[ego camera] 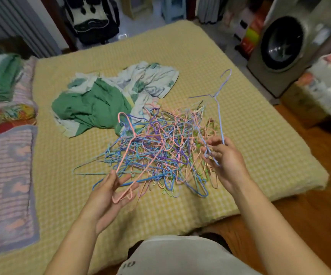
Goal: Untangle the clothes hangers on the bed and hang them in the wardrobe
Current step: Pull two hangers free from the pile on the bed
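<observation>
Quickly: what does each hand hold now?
Left hand: grips a pink hanger.
Right hand: pinches a light-blue hanger.

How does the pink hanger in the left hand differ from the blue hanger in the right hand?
The pink hanger lies low across the tangled pile; the blue hanger stands lifted clear. The left hand holds the pink one at a corner; the right hand does likewise. Both are thin wire.

The room is softly lit, with no hard shadows. The far things look blurry. The edges bend, and the corners look darker.
</observation>
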A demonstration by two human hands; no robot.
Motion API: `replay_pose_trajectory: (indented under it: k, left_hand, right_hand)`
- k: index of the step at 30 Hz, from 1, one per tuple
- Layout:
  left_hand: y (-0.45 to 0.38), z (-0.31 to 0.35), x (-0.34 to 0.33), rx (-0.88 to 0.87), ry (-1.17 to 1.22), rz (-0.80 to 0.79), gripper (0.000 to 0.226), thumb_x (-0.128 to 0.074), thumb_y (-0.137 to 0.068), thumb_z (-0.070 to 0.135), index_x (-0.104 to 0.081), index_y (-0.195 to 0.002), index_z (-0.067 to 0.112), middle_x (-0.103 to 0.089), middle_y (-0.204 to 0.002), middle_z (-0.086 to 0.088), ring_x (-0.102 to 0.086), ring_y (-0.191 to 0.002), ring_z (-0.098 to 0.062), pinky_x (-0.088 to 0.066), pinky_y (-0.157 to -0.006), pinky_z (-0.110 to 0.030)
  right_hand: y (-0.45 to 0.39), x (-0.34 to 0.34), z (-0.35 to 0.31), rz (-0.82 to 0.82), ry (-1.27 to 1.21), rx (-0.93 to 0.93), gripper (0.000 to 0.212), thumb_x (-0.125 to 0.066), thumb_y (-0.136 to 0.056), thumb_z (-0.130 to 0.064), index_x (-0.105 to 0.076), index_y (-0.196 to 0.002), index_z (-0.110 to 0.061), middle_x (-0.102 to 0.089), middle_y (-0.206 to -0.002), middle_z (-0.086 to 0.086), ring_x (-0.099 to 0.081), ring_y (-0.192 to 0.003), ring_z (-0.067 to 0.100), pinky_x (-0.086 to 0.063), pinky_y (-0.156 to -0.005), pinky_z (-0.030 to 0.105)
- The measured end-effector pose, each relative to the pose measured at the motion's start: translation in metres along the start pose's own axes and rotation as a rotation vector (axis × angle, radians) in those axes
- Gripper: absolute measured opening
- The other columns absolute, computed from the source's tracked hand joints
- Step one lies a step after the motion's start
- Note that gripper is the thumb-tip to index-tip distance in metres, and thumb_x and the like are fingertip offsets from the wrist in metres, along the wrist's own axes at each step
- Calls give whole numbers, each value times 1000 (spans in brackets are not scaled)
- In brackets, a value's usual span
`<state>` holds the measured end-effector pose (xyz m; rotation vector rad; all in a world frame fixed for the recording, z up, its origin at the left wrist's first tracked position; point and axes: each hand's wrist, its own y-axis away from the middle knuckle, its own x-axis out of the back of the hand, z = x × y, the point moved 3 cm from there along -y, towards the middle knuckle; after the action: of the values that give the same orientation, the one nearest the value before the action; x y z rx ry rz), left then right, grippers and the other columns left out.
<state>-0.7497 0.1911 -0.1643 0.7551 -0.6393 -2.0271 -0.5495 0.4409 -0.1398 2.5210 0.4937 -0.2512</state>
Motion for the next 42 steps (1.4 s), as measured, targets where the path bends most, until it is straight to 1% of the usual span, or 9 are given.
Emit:
replay_pose_trajectory:
  k: [12,15,18,25,31,34,37,39,42]
  left_hand:
    - [-23,18,-52,-134,-791,-720,34,-48,-100,42,-61,-98,10,-75,-96,-12,-71,-88,-34,-58,-64,-27]
    - [-33,49,-60,-42,-1005,-907,55,-72,-78,56,-67,-99,6,-72,-104,-24,-71,-85,-33,-62,-69,-34]
    - [-36,67,-85,3,-1107,-1012,33,-48,-98,26,-67,-99,-1,-67,-102,-27,-72,-72,-33,-58,-56,-31]
    - [-18,41,-145,24,-1129,-1040,39,-44,-101,22,-77,-80,19,-70,-91,-3,-72,-66,-22,-57,-57,-28]
    - [9,4,-174,-20,-1295,-1081,28,-54,-95,29,-76,-82,17,-68,-94,-9,-65,-85,-19,-50,-69,-30]
    - [37,-32,-198,-410,-1425,-971,31,-67,-89,40,-74,-102,14,-69,-106,-18,-63,-97,-26,-48,-79,-38]
    - [103,-93,-207,-688,-1479,-680,33,-63,-85,43,-68,-106,18,-67,-103,-25,-63,-95,-35,-50,-87,-40]
    - [187,-153,-182,-422,-1277,-801,18,-60,-92,31,-66,-96,15,-68,-96,-17,-62,-82,-25,-48,-76,-35]
    - [306,-241,-121,351,-1163,-1133,27,-62,-91,48,-66,-95,21,-60,-95,-3,-61,-81,-18,-51,-70,-39]
  right_hand:
    - [180,91,70,661,184,272,23,-57,-93,-6,-66,-100,-26,-58,-83,4,-52,-68,17,-44,-58,26]
    - [238,143,94,863,489,213,24,-60,-90,-12,-68,-103,-30,-61,-88,-3,-51,-70,14,-42,-73,32]
    - [292,168,106,865,692,97,22,-57,-97,-20,-67,-116,-23,-63,-106,-3,-56,-95,16,-40,-85,31]
    - [378,110,114,508,-181,129,49,-43,-100,-36,-71,-102,4,-70,-104,24,-65,-90,30,-51,-82,40]
    - [436,93,126,351,-346,264,38,-67,-90,-38,-66,-81,-1,-63,-97,24,-54,-104,40,-38,-99,57]
    - [470,105,116,394,-381,298,31,-57,-94,-25,-60,-69,-6,-62,-92,20,-57,-98,37,-54,-81,48]
    - [499,124,117,459,-474,276,34,-50,-96,-21,-57,-68,-5,-63,-92,18,-58,-95,35,-47,-91,56]
    - [515,137,126,570,-484,276,35,-52,-97,-22,-61,-68,-5,-65,-92,17,-60,-90,31,-44,-91,54]
    - [524,144,148,789,-273,255,42,-51,-100,-28,-69,-64,-13,-65,-82,11,-58,-72,20,-46,-69,35]
